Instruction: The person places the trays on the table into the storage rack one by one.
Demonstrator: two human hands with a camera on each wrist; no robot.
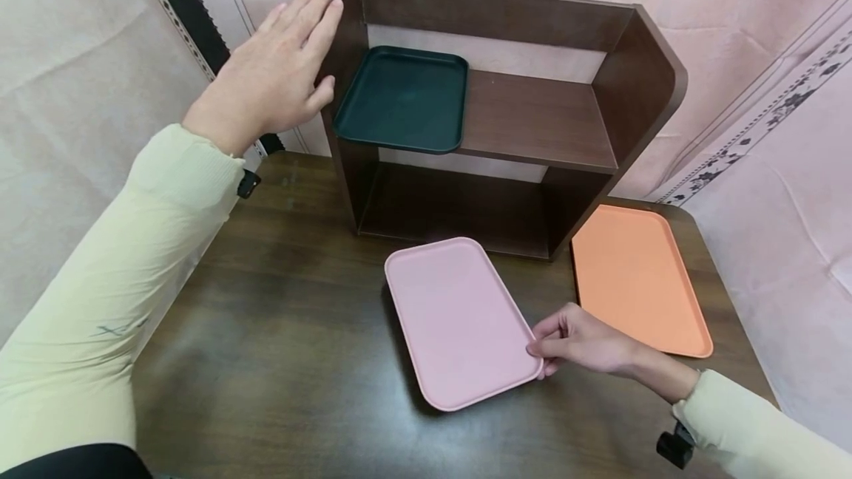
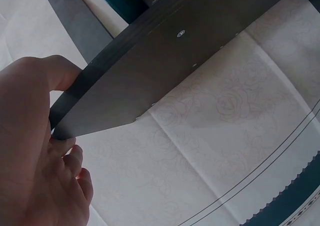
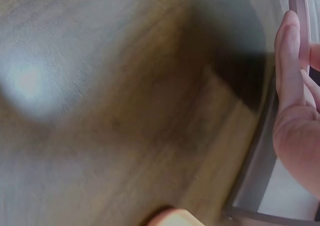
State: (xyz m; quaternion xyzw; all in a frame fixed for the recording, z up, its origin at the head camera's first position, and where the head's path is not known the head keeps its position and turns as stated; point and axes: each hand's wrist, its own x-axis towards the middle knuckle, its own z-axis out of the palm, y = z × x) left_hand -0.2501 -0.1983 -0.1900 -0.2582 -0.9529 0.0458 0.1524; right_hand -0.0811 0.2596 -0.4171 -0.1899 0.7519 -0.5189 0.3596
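My right hand (image 1: 575, 342) pinches a pink rectangular tray (image 1: 459, 324) at its near right corner, thumb on top. The tray is raised over the table, its shadow showing along the left side. In the right wrist view, only a strip of the pink tray (image 3: 299, 15) shows beside the fingers. My left hand (image 1: 276, 65) rests against the upper left side of a dark brown two-tier shelf (image 1: 492, 2), its fingers stretched out. The left wrist view shows the thumb (image 2: 65, 73) touching the panel edge. On the upper tier, at the left, lies a dark green tray (image 1: 406, 98).
An orange tray (image 1: 642, 283) lies on the table, right of the shelf and behind my right wrist. The shelf stands at the back of the brown wooden table (image 1: 266, 331). Pale patterned cloth (image 1: 752, 35) hangs behind and at both sides.
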